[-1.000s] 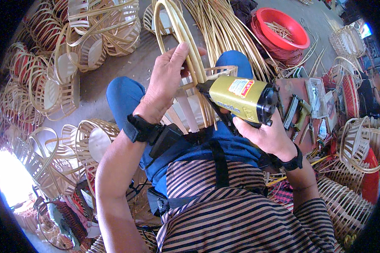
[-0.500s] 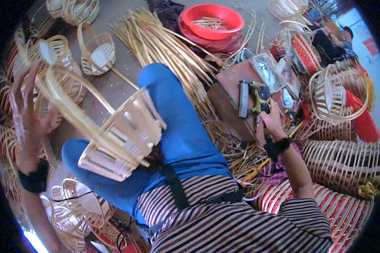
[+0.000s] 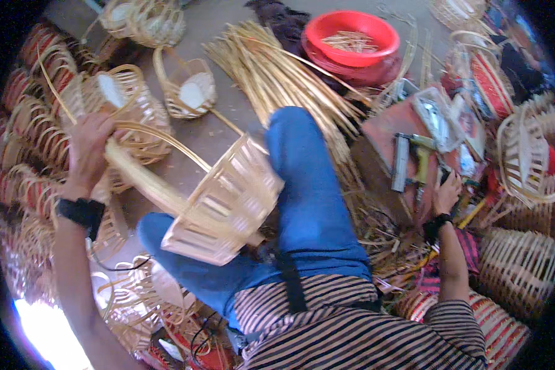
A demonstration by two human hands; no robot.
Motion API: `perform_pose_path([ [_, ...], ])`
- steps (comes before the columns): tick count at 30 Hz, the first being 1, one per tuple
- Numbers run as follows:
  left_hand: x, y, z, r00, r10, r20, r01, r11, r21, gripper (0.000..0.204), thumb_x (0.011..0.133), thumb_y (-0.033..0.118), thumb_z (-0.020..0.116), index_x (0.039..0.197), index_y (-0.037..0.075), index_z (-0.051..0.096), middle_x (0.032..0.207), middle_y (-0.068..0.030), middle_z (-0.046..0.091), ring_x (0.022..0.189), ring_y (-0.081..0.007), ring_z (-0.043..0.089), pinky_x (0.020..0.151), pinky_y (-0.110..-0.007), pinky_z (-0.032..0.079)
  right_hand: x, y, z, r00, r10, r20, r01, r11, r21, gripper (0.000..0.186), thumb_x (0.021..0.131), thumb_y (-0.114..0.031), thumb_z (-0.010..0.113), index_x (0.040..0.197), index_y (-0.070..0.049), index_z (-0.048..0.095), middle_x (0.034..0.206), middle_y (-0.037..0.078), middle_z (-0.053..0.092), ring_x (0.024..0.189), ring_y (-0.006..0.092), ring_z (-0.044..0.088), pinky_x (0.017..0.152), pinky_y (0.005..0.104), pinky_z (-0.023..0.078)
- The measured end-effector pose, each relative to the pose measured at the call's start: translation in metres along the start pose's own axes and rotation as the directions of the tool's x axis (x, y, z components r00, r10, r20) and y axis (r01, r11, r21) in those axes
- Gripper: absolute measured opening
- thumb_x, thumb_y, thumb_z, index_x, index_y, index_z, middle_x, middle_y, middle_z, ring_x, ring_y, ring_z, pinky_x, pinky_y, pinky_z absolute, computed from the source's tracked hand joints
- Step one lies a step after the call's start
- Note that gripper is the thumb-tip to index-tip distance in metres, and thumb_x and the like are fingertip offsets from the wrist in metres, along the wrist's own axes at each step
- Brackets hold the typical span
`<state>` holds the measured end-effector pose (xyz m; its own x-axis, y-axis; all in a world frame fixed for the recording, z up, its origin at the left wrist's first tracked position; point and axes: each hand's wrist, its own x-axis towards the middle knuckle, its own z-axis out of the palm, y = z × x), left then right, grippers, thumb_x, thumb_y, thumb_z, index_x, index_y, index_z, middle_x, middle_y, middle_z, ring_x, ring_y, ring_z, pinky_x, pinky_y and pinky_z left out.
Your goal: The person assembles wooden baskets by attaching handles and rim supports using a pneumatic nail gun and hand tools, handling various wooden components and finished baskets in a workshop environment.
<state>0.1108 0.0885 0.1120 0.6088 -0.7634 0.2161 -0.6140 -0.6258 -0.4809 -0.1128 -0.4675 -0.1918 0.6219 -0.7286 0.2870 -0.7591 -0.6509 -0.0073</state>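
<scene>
A pale woven basket with a tall hooped handle leans sideways across my lap, between my knees. My left hand is closed around the top of its handle, and a thin cane strip sticks up past the fingers. At the right, my right hand is closed by a dark-handled hand tool, whose kind is unclear, at the edge of a reddish-brown box. On that box lies a staple gun with a silver bar and a yellow-green body.
A bundle of split cane lies beyond my knees, near a red basin of short sticks. Finished baskets crowd the left; a small basket stands ahead. Larger baskets and a plastic tray are on the right.
My left hand, open and apart before, has closed on the basket's handle. My right hand has moved to the right of the staple gun. The whole view has shifted.
</scene>
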Motion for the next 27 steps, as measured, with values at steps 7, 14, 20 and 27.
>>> perform_pose_path([
  [7,0.005,0.033,-0.029,0.892,-0.308,0.332,0.333,0.943,-0.020,0.023,0.072,0.013,0.049,0.094,0.011,0.045,0.073,-0.0135,0.053,0.070,-0.0282,0.053,0.058,-0.035,0.043,0.026,-0.061,0.016,0.952,-0.139,0.274,0.098,0.982,0.160,0.041,0.073,-0.023,0.053,0.105,-0.001,0.039,0.095,0.015,0.045,0.086,0.0271,0.042,0.073,0.0365,0.037],
  [14,-0.003,0.070,-0.036,0.926,-0.339,0.168,0.343,0.939,0.007,0.043,0.077,0.021,0.047,0.118,0.024,0.036,0.075,-0.0112,0.052,0.060,-0.0253,0.054,0.051,-0.035,0.044,0.047,-0.087,-0.028,0.918,-0.134,0.373,-0.036,0.909,0.414,0.031,0.073,-0.020,0.054,0.093,0.001,0.044,0.077,0.011,0.050,0.066,0.0216,0.048,0.059,0.0318,0.039],
  [20,-0.005,0.086,-0.049,0.877,-0.464,0.123,0.472,0.880,-0.044,0.040,0.078,0.018,0.045,0.116,0.022,0.038,0.072,-0.0094,0.053,0.060,-0.0258,0.054,0.051,-0.034,0.044,0.023,-0.126,-0.109,0.900,-0.294,0.320,-0.088,0.597,0.797,0.023,0.074,-0.021,0.055,0.080,0.001,0.049,0.060,0.007,0.053,0.047,0.0154,0.050,0.047,0.0278,0.040],
  [27,0.003,0.103,-0.048,0.863,-0.485,0.137,0.483,0.874,0.053,0.035,0.078,0.017,0.043,0.113,0.016,0.039,0.070,-0.0102,0.055,0.058,-0.0243,0.055,0.049,-0.033,0.045,-0.028,-0.163,-0.208,0.671,-0.740,0.043,-0.187,-0.113,0.976,0.016,0.077,-0.016,0.050,0.077,0.000,0.050,0.056,0.003,0.050,0.046,0.0107,0.047,0.045,0.0250,0.039],
])
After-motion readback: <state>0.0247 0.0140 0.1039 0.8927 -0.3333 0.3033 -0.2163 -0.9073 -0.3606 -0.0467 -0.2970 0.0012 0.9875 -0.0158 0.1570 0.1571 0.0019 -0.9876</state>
